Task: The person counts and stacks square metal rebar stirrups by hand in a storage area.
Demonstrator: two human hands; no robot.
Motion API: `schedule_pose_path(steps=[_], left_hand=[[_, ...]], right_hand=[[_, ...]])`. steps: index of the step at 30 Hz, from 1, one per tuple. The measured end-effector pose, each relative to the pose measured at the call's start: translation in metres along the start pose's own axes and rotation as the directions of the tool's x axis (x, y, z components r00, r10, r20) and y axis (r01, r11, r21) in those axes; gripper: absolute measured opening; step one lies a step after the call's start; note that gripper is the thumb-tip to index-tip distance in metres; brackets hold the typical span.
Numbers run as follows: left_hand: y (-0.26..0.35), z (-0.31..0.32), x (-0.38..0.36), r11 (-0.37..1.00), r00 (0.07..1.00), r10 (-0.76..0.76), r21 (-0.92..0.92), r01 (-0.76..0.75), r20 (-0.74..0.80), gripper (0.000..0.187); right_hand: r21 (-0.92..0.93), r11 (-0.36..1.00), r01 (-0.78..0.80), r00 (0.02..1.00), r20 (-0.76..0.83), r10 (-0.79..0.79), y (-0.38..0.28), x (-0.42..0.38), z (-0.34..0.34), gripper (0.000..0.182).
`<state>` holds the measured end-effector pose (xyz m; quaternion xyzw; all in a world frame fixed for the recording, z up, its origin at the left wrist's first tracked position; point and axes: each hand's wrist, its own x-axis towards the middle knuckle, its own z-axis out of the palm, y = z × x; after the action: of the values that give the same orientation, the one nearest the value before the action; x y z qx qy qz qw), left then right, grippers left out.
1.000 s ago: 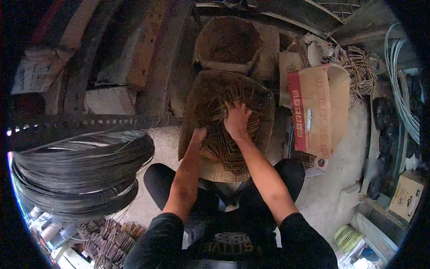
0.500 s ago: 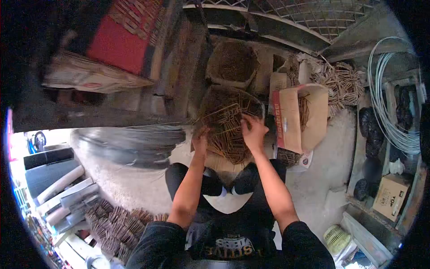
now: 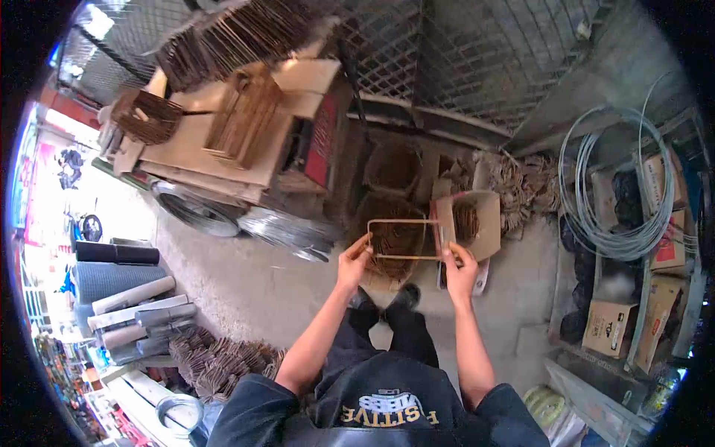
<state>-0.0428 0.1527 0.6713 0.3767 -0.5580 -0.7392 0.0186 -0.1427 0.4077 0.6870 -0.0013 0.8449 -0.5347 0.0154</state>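
Observation:
A thin rectangular rebar stirrup (image 3: 406,221), rust-brown, is held up level in front of me by its two short ends. My left hand (image 3: 354,265) pinches its left end between thumb and fingers. On the opposite side, the fingers of my right hand (image 3: 461,270) are closed on its right end. Below and behind the stirrup stands a bin (image 3: 389,200) with more rusty bent-wire pieces (image 3: 398,242) in it, partly hidden by the held stirrup. An open cardboard box (image 3: 488,223) beside my right hand contains similar pieces.
To the left, a cardboard-covered table (image 3: 257,167) bears stacked stirrups (image 3: 242,119), with wire coils (image 3: 287,231) below. Rolls of mesh (image 3: 119,281) and a stirrup pile (image 3: 220,365) lie at lower left. A wire coil (image 3: 570,190) hangs by the right shelf, near boxes (image 3: 609,328).
My body has risen from a crouch to standing, and the view has widened. Both hands have come up out of the bin, now holding one stirrup between them.

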Motion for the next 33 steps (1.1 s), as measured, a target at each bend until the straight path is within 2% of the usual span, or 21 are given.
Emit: schedule_pose_path(steps=[2, 6, 7, 12, 14, 15, 16, 17, 18, 19, 20, 22, 23, 24, 25, 26, 27, 28, 30, 32, 33], left_hand=[[0.023, -0.004, -0.018, 0.99, 0.994, 0.108, 0.083, -0.111, 0.034, 0.045], [0.064, -0.019, -0.047, 0.955, 0.964, 0.263, 0.13, -0.266, 0.039, 0.039], [0.071, -0.021, -0.051, 0.914, 0.927, 0.375, 0.163, -0.372, 0.018, 0.035], [0.128, -0.045, -0.07, 0.906, 0.91, 0.414, 0.096, -0.411, -0.013, 0.036], [0.153, -0.062, -0.068, 0.765, 0.815, 0.579, 0.336, -0.55, 0.018, 0.036], [0.166, -0.069, -0.064, 0.688, 0.748, 0.662, 0.357, -0.632, 0.045, 0.035], [0.184, -0.074, -0.068, 0.689, 0.746, 0.664, 0.35, -0.635, 0.047, 0.035], [0.204, -0.079, -0.072, 0.602, 0.683, 0.727, 0.414, -0.683, 0.07, 0.032], [0.224, -0.085, -0.073, 0.507, 0.615, 0.782, 0.473, -0.721, 0.099, 0.03], [0.239, -0.093, -0.069, 0.455, 0.56, 0.822, 0.477, -0.752, 0.099, 0.029], [0.255, -0.103, -0.065, 0.453, 0.559, 0.822, 0.473, -0.755, 0.105, 0.029], [0.29, -0.128, -0.057, 0.372, 0.566, 0.81, 0.608, -0.701, 0.157, 0.028], [0.309, -0.137, -0.054, 0.326, 0.521, 0.836, 0.611, -0.721, 0.169, 0.027], [0.33, -0.149, -0.054, 0.322, 0.52, 0.835, 0.609, -0.725, 0.177, 0.027], [0.349, -0.159, -0.052, 0.308, 0.524, 0.829, 0.623, -0.719, 0.196, 0.027], [0.365, -0.17, -0.043, 0.294, 0.529, 0.821, 0.637, -0.713, 0.214, 0.027], [0.377, -0.183, -0.027, 0.177, 0.425, 0.867, 0.635, -0.752, 0.262, 0.027], [0.391, -0.194, -0.015, 0.178, 0.429, 0.862, 0.631, -0.755, 0.27, 0.027], [0.424, -0.209, 0.005, 0.062, 0.403, 0.837, 0.67, -0.74, 0.369, 0.027], [0.456, -0.217, 0.027, 0.017, 0.411, 0.807, 0.679, -0.734, 0.424, 0.027], [0.47, -0.22, 0.04, -0.028, 0.419, 0.78, 0.695, -0.719, 0.465, 0.027]], right_hand=[[0.056, 0.998, -0.035, 0.999, 0.035, 0.033, -0.019, -0.005, -0.017, 0.024], [0.182, 0.983, -0.034, 0.995, 0.102, 0.016, -0.037, -0.011, -0.025, 0.025], [0.163, 0.986, -0.024, 0.993, 0.12, 0.004, -0.046, -0.013, -0.024, 0.025], [0.199, 0.98, 0.001, 0.989, 0.142, -0.03, -0.101, -0.016, -0.008, 0.023], [0.188, 0.982, 0.029, 0.982, 0.179, -0.064, -0.124, -0.017, 0.002, 0.023], [0.278, 0.958, 0.069, 0.984, 0.14, -0.111, -0.128, -0.018, 0.012, 0.026], [0.363, 0.926, 0.109, 0.984, 0.096, -0.153, -0.138, -0.021, 0.021, 0.03], [0.387, 0.916, 0.107, 0.986, 0.078, -0.148, -0.148, -0.024, 0.03, 0.039], [0.383, 0.917, 0.113, 0.986, 0.069, -0.15, -0.159, -0.026, 0.038, 0.039], [0.338, 0.916, 0.217, 0.969, 0.041, -0.245, -0.17, -0.028, 0.047, 0.04], [0.29, 0.903, 0.317, 0.942, 0.018, -0.336, -0.182, -0.031, 0.058, 0.041], [0.296, 0.892, 0.343, 0.933, 0.005, -0.36, -0.212, -0.039, 0.08, 0.037], [0.135, 0.88, 0.455, 0.889, -0.016, -0.458, -0.23, -0.042, 0.091, 0.035], [-0.032, 0.833, 0.552, 0.833, -0.018, -0.553, -0.246, -0.046, 0.1, 0.034], [-0.001, 0.889, 0.459, 0.888, -0.027, -0.459, -0.262, -0.052, 0.114, 0.027], [-0.004, 0.889, 0.457, 0.889, -0.034, -0.457, -0.274, -0.052, 0.127, 0.027], [-0.097, 0.806, 0.584, 0.807, -0.042, -0.59, -0.284, -0.05, 0.14, 0.028], [-0.188, 0.7, 0.689, 0.708, -0.034, -0.706, -0.293, -0.049, 0.154, 0.029], [-0.182, 0.709, 0.681, 0.714, -0.052, -0.699, -0.307, -0.044, 0.18, 0.028], [-0.315, 0.588, 0.745, 0.627, 0.031, -0.778, -0.331, -0.041, 0.194, 0.024], [-0.333, 0.595, 0.732, 0.637, 0.023, -0.771, -0.341, -0.041, 0.205, 0.021]])
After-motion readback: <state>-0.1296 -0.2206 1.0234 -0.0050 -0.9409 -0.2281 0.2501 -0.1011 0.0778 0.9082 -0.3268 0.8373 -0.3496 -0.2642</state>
